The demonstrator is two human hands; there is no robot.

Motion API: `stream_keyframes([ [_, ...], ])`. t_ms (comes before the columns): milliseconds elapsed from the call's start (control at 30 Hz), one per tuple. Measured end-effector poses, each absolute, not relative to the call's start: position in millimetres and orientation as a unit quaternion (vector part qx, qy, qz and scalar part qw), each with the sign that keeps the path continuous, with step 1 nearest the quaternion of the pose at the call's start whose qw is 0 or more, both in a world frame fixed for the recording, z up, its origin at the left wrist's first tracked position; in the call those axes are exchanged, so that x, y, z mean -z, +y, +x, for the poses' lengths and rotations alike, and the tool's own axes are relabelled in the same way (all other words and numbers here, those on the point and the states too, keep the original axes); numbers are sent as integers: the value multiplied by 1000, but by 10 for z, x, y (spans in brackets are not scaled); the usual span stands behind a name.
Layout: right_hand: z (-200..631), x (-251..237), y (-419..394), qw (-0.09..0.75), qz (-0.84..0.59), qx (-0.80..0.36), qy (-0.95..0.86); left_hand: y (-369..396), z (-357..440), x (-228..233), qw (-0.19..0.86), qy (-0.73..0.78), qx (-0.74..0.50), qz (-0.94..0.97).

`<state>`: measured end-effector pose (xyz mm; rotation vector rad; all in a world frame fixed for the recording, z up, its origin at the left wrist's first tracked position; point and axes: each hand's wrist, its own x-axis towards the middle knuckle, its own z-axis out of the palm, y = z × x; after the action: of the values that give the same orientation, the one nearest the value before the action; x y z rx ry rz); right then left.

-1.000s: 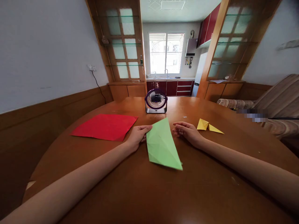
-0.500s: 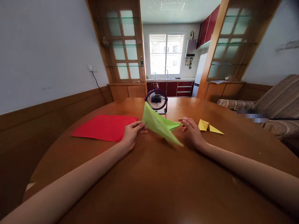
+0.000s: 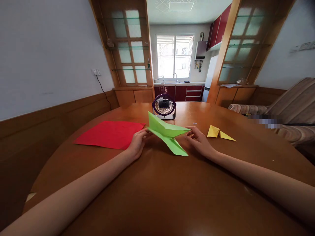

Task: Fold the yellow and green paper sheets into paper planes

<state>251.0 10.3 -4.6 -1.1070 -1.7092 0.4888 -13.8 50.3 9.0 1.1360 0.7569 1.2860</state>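
Observation:
A light green folded paper [image 3: 169, 132] is held up over the table, its creased flaps standing apart and one point hanging toward me. My left hand [image 3: 138, 141] grips its left corner between thumb and fingers, partly hidden behind the paper. At the right-hand point of the sheet, my right hand [image 3: 200, 141] has its fingertips closed on the tip. Flat beside my left hand lies a red sheet of paper [image 3: 105, 134]. A yellow folded paper [image 3: 213, 131], with a slim pointed part, rests to the right of my right hand.
A small purple desk fan [image 3: 164, 105] stands behind the green paper on the brown wooden table [image 3: 157, 190]. Farther right is a striped sofa [image 3: 292, 105]. Wooden cabinets and a kitchen window [image 3: 174, 55] are in the background.
The green paper has turned and tilted, so its upper folds now face me and its near point has shifted slightly left. My right hand has moved a little to the left.

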Motion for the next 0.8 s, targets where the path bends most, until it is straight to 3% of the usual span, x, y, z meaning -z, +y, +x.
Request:
stream_keyframes([
  [467,2526,65,131,482,-466,-195,-716,451,-103,-126,603,296,-561,484],
  [800,2497,27,94,431,-459,-228,-743,548,-214,-16,370,440,-590,567],
])
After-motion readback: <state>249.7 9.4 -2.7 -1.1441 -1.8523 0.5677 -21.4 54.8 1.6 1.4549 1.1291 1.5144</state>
